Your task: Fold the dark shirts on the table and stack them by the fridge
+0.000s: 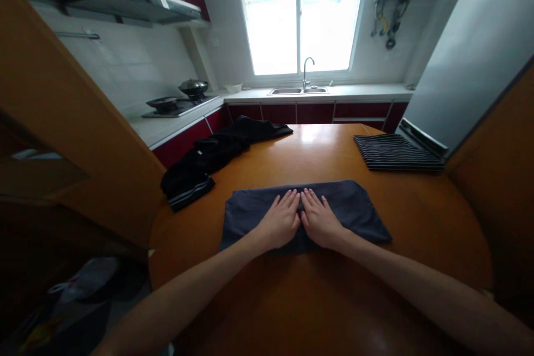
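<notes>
A dark blue-grey folded cloth (350, 211), perhaps a garment, lies flat on the wooden table in front of me. Both my hands press palm down on its middle, side by side with the fingertips nearly meeting. My left hand (281, 219) has its fingers stretched out on the fabric. Flat beside it rests my right hand (319, 219), fingers also extended. Neither hand grips anything. Part of the cloth is hidden under the hands and wrists.
Black clothing with white stripes (208, 156) is heaped along the table's left edge. A folded black-and-white striped cloth (396, 153) lies at the right. The round-edged wooden table (308, 300) stands before a counter with a sink (287, 90). A fridge (471, 50) rises at right.
</notes>
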Motion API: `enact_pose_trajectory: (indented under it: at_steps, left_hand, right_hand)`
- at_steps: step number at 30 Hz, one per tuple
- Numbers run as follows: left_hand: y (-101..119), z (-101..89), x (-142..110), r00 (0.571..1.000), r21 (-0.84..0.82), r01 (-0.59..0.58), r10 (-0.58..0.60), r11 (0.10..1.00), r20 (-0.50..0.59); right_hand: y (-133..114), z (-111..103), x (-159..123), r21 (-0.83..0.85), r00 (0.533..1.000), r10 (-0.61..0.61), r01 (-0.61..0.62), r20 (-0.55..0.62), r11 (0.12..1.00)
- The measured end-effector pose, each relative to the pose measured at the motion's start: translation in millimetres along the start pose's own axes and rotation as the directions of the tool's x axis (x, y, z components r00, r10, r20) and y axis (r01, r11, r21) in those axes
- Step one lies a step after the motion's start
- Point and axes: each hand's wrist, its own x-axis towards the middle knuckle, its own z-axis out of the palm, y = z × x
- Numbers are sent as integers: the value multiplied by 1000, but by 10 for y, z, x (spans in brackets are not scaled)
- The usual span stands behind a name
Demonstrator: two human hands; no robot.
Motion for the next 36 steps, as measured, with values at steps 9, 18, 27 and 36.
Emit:
enact_pose_trajectory:
  at_steps: [9, 18, 27, 36]
  left_hand:
    - [-136, 265, 388, 994, 20, 102, -101, 995, -38]
    - [-150, 264, 392, 994, 5, 104, -104, 995, -46]
    - [-138, 247, 384, 993, 13, 107, -106, 994, -55]
    - [-130, 231, 400, 992, 6, 118, -117, 993, -40]
  right_hand:
    - [243, 146, 336, -14, 1000, 19, -19, 12, 1000]
    - [411, 86, 311, 0, 994, 106, -106, 4, 994]
    - [1255, -100, 86, -67, 939, 342, -343, -27, 937]
    - [1329, -319, -17, -44, 856, 452, -476, -250, 878]
